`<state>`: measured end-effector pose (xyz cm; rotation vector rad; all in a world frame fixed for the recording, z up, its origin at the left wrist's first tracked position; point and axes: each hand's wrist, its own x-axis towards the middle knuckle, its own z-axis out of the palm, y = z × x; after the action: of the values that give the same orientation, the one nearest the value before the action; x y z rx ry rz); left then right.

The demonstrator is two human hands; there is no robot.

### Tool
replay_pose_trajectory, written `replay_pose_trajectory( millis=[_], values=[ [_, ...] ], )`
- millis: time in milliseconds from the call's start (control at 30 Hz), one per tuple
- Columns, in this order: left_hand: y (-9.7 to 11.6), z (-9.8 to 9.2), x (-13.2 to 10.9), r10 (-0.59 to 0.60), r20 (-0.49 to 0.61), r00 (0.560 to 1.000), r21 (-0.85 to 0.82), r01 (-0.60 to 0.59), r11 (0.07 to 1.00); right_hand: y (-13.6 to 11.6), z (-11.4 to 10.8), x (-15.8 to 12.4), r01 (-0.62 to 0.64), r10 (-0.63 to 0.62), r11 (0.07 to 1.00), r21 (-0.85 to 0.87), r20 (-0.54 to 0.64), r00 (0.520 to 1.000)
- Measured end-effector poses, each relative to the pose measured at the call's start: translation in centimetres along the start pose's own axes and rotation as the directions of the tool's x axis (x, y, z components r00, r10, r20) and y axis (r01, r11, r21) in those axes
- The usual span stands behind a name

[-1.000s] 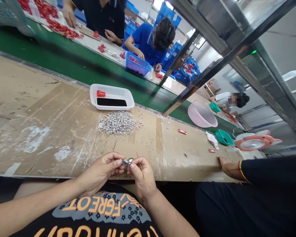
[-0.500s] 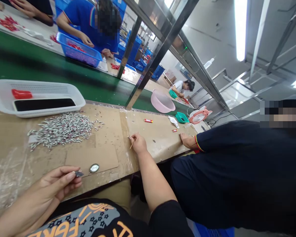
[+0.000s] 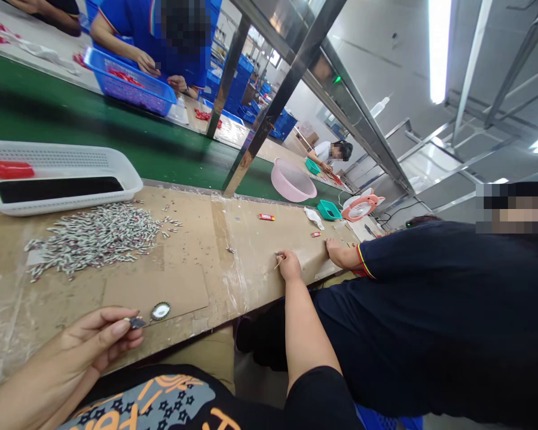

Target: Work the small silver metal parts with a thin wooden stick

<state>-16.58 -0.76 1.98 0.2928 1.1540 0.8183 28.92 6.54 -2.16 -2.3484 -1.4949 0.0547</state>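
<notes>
My left hand pinches a small dark grey pointed piece between thumb and fingers, low over the table's front edge. Just right of it, a bottle cap with something white inside lies on a cardboard sheet. Farther right, my right hand is closed on a thin wooden stick. Its fingertips are at a tiny part on the table; whether they grip that part, I cannot tell. Another tiny part lies by the tape strip. A heap of small grey-white pieces spreads at left.
Behind the heap stands a white basket with a phone and a red object. A metal post rises at the table's back edge. A co-worker sits close on my right, one hand on the table.
My right hand has moved right along the table with the stick, away from the tiny part by the tape, which stays there. My left hand keeps its grey piece.
</notes>
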Motion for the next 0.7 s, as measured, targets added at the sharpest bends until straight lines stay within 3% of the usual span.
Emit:
replay_pose_trajectory(
  millis=[300,500,600,700],
  values=[
    [-0.2,-0.1,-0.2,0.019,-0.013,1.0,-0.003,-0.019,1.0,-0.8,-0.6,0.5,0.054,-0.054,0.997,-0.052,-0.004,0.999],
    [-0.4,-1.0,-0.2,0.02,0.036,0.999,-0.007,-0.02,1.0,-1.6,-0.7,0.3,0.071,-0.073,0.997,0.039,0.04,0.997],
    [-0.3,-1.1,-0.3,0.031,0.061,0.998,0.0,-0.031,1.0,-3.3,-0.6,-0.5,0.125,-0.133,0.987,0.1,0.077,0.988],
    [-0.5,-1.2,-0.2,0.046,0.122,0.991,0.006,-0.047,0.999,-6.4,-0.2,-1.8,0.221,-0.235,0.968,0.122,0.116,0.965]
  ],
)
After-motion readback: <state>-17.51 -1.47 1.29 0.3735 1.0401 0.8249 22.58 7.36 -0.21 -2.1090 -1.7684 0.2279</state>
